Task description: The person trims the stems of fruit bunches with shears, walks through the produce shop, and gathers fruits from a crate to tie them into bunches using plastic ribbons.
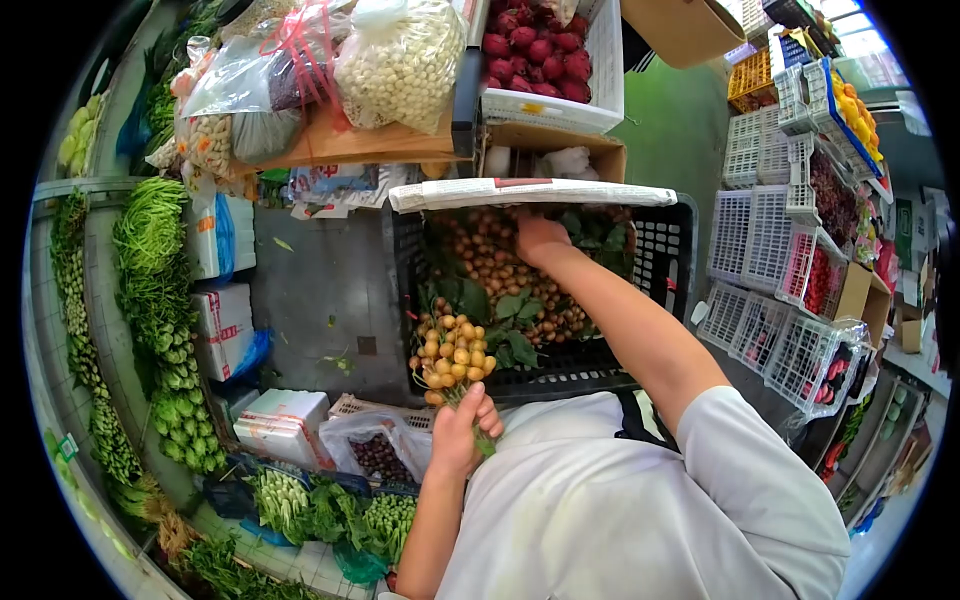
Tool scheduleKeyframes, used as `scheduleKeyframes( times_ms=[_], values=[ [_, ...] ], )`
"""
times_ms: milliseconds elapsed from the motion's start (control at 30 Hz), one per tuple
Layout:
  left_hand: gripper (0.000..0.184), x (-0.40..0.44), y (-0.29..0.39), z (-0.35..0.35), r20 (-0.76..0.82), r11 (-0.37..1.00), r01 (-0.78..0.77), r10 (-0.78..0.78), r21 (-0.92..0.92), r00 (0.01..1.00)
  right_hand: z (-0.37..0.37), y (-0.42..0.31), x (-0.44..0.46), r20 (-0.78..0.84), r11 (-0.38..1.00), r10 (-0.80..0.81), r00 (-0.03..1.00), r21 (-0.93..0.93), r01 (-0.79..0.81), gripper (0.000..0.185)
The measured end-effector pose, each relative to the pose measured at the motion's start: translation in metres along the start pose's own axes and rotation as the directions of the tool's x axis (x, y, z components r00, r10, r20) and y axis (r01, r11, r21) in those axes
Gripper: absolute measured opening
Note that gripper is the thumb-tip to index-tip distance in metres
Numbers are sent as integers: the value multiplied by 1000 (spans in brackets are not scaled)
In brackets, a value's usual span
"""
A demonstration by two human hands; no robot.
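Observation:
My left hand (460, 435) is closed around the stems of a bunch of small round yellow-brown fruit (452, 352), like wampee or longan. The bunch is held upright in front of my shirt, near the crate's left front corner. My right hand (541, 240) reaches to the far side of the black plastic crate (684, 250), in among more of the same fruit (487, 258) with green leaves. Its fingertips are hidden, so their grip does not show. A folded white sheet (530, 193) lies along the crate's far rim.
Beyond the crate are a cardboard box (606, 157) and a white crate of dark red fruit (611, 60). Bagged goods (400, 65) sit on a wooden board. Leafy vegetables (155, 260) line the left; stacked white crates (765, 235) stand right.

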State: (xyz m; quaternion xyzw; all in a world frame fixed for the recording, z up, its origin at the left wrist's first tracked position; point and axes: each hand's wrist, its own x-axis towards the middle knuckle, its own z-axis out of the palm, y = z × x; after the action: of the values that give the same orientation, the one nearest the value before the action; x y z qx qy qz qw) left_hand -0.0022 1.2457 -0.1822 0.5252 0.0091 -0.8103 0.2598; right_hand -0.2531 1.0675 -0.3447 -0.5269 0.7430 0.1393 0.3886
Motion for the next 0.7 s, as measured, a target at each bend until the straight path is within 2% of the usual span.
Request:
scheduleKeyframes(
  times_ms=[33, 67, 133, 167, 233, 267, 333, 467, 533, 567, 633, 700],
  values=[
    [26, 1, 0, -1, 9, 1000, 0, 0, 1, 1000, -4, 4, -1, 71, 1000, -10, 997, 13, 9, 55],
    [25, 2, 0, -2, 14, 1000, 7, -7, -9, 1000, 0, 11, 3, 63, 1000, -4, 998, 11, 3, 55],
    [25, 5, 1, -2, 29, 1000, 15, -15, -16, 999, 14, 28, 15, 78, 986, -148, 986, -64, 153, 35],
    [25, 7, 1, -3, 29, 1000, 16, -16, -10, 999, 10, 31, 14, 71, 987, -144, 987, -66, 149, 35],
    [25, 8, 2, -2, 30, 1000, 16, -16, 0, 999, 6, 34, 12, 163, 977, -211, 964, 57, 204, 33],
    [25, 8, 3, -1, 38, 1000, 16, -17, 4, 999, 8, 33, 9, 159, 977, -210, 965, 59, 203, 33],
    [25, 7, 3, 0, 44, 1000, 21, -22, 14, 999, 17, 32, -2, 2, 962, -253, 968, 106, 251, 34],
    [25, 5, 4, 2, 44, 999, 19, -21, 41, 999, 28, 34, 2, 21, 950, -307, 951, 64, 305, 37],
    [25, 4, 4, 3, 43, 999, 20, -22, 50, 999, 35, 37, 4, -71, 927, -364, 929, 65, 369, 44],
    [25, 4, 4, 5, 41, 998, 11, -14, 63, 999, 35, 37, 8, -73, 928, -363, 929, 69, 367, 44],
    [25, 3, 3, 6, 37, 997, 0, -3, 79, 999, 35, 36, 17, 97, 959, -282, 955, 36, 279, 51],
    [25, 4, 2, 5, 39, 998, 5, -8, 65, 999, 32, 35, 13, 87, 954, -299, 950, -9, 301, 52]
  ],
)
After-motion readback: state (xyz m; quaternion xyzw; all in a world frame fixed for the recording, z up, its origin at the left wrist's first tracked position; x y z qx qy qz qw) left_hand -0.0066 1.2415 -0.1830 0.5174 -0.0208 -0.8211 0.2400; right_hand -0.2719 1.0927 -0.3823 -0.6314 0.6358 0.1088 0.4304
